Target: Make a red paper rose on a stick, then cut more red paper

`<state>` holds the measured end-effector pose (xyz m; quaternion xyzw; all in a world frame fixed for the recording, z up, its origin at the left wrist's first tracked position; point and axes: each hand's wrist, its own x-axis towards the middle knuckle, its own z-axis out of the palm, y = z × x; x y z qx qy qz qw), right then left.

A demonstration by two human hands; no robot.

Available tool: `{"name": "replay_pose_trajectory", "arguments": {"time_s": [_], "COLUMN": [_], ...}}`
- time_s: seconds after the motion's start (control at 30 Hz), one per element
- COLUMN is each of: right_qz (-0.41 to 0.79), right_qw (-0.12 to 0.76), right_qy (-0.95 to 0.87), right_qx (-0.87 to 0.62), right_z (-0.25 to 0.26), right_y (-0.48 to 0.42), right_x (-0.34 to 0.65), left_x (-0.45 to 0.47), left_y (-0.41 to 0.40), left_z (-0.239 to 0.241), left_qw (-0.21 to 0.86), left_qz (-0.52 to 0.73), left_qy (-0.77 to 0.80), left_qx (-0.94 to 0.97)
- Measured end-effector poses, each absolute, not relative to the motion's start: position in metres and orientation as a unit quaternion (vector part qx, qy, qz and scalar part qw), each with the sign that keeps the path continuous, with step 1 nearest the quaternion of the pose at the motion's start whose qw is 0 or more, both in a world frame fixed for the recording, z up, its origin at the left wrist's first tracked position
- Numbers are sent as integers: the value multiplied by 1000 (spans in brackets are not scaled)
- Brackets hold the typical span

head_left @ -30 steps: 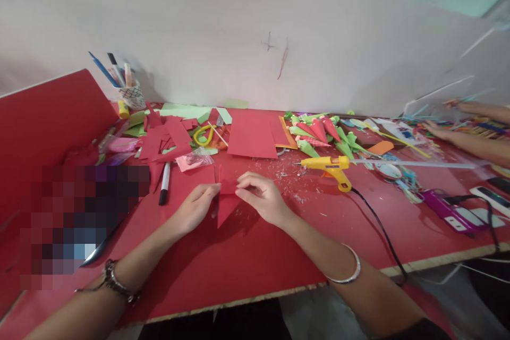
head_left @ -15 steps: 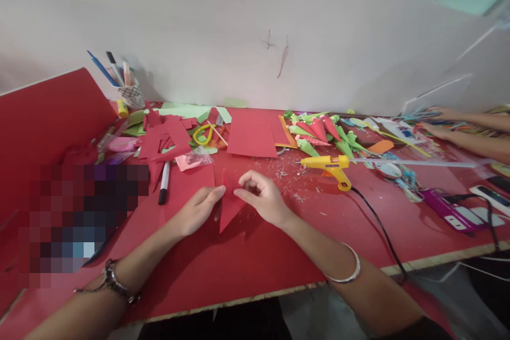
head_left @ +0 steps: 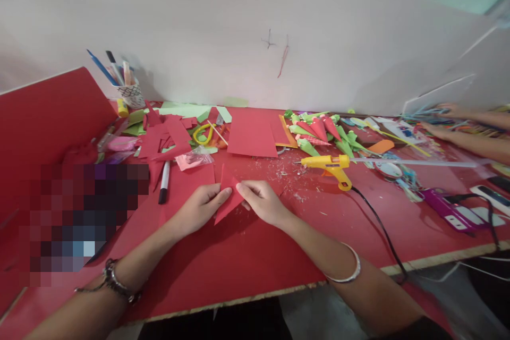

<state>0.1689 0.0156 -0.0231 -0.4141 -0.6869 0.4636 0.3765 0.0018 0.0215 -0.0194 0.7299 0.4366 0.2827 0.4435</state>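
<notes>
A small piece of red paper (head_left: 227,203), pointed at its top and lower left, is held between both hands above the red table. My left hand (head_left: 202,206) pinches its left side, thumb lying on the front face. On the other side, my right hand (head_left: 261,202) grips the right corner between thumb and fingers. Some fingertips are hidden behind the paper. Just beyond the hands lies a larger red paper sheet (head_left: 251,135). A black-and-white marker (head_left: 163,183) rests left of my left hand.
Right of my hands a yellow glue gun (head_left: 329,164) stands with its black cord. Behind it are red and green paper cones (head_left: 319,130). Red scraps (head_left: 167,135) and a pen cup (head_left: 130,93) occupy the left. At far right, another person's hands (head_left: 442,122) touch coloured strands. A purple power strip (head_left: 452,212) lies below.
The red paper has turned, its lower tip swinging left. My right fingers have closed on its right corner, and my left thumb has moved further over its face.
</notes>
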Motion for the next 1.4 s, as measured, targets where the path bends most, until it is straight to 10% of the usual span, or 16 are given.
{"name": "replay_pose_trajectory", "arguments": {"time_s": [1.4], "right_qz": [401], "right_qw": [478], "right_qy": [-701], "right_qx": [-344], "right_z": [-18], "right_y": [19], "right_x": [175], "left_x": [-2], "left_y": [20], "left_z": [-14], "left_qw": [513], "left_qz": [311], "left_qy": [391], "left_qx": [698]}}
